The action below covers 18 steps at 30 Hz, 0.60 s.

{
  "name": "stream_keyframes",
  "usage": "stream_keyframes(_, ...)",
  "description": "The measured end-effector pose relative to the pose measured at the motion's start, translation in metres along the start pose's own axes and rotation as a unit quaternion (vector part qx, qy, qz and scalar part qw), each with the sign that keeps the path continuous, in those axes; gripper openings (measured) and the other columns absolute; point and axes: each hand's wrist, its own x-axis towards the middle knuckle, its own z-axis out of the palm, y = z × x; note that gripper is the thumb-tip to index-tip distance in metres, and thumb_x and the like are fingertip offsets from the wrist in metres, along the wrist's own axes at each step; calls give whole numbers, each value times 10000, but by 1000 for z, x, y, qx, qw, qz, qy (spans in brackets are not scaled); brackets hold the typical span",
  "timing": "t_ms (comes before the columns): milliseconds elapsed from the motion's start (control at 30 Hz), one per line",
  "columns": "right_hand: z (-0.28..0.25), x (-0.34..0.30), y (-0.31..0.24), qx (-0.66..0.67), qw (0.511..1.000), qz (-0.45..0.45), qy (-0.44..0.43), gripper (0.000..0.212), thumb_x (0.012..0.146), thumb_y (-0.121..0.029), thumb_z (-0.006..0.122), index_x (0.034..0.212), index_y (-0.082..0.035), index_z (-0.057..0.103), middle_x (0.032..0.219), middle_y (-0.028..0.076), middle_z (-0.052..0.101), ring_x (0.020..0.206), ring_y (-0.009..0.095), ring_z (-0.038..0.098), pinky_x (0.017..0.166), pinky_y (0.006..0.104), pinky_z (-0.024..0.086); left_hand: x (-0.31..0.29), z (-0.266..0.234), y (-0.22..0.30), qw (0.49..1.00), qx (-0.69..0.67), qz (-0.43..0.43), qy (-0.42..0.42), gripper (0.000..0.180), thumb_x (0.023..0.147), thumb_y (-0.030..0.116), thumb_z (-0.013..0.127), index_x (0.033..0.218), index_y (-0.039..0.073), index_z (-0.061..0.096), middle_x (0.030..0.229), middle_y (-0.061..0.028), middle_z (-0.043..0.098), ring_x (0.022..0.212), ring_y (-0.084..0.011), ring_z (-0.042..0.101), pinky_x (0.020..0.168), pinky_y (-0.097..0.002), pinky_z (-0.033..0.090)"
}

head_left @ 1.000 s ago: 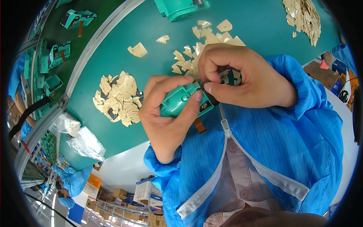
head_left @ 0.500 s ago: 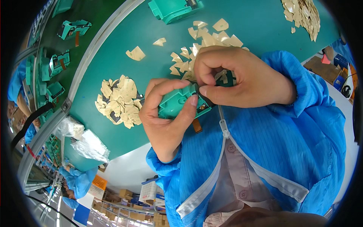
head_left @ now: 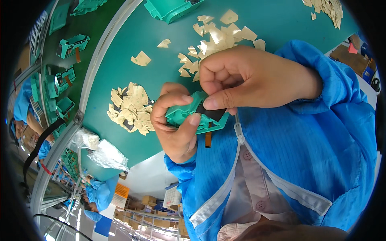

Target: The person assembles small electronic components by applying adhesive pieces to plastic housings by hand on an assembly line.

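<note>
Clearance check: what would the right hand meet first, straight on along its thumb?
Probably the green part in the left hand: the right hand, thumb on the black pad, looks very near it; depth unclear.

A factory workshop: green workbench (head_left: 161, 70), blue-clad co-worker (head_left: 101, 194), boxes (head_left: 149, 200) (apparently cardboard).

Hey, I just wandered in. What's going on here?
A person in a blue jacket is working with bare hands at a green table. The left hand holds a green plastic housing, an orange ribbon hanging below it. The right hand pinches a thin black piece against the housing; whether it is stuck down, I can't tell. Cream-coloured pieces lie heaped and scattered nearby.
</note>
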Motion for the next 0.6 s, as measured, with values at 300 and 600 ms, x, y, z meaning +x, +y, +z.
stream_keyframes(300,-7,-3,-2,19,999,36,-17,224,955,-219,684,910,-32,570,766,2,582,671,62,569,604,206,441,4,3,-11,997,-75,-31,-11,326,706,109,767,997,39,637,945,-108,496,834,-147,487,775,-257,400)
stream_keyframes(600,-7,-6,0,30,999,17,9,262,926,-254,668,908,2,618,766,57,664,698,96,632,588,257,464,5,5,-14,996,-86,-37,-9,330,705,149,785,987,55,642,923,-96,480,804,-139,474,714,-244,397)
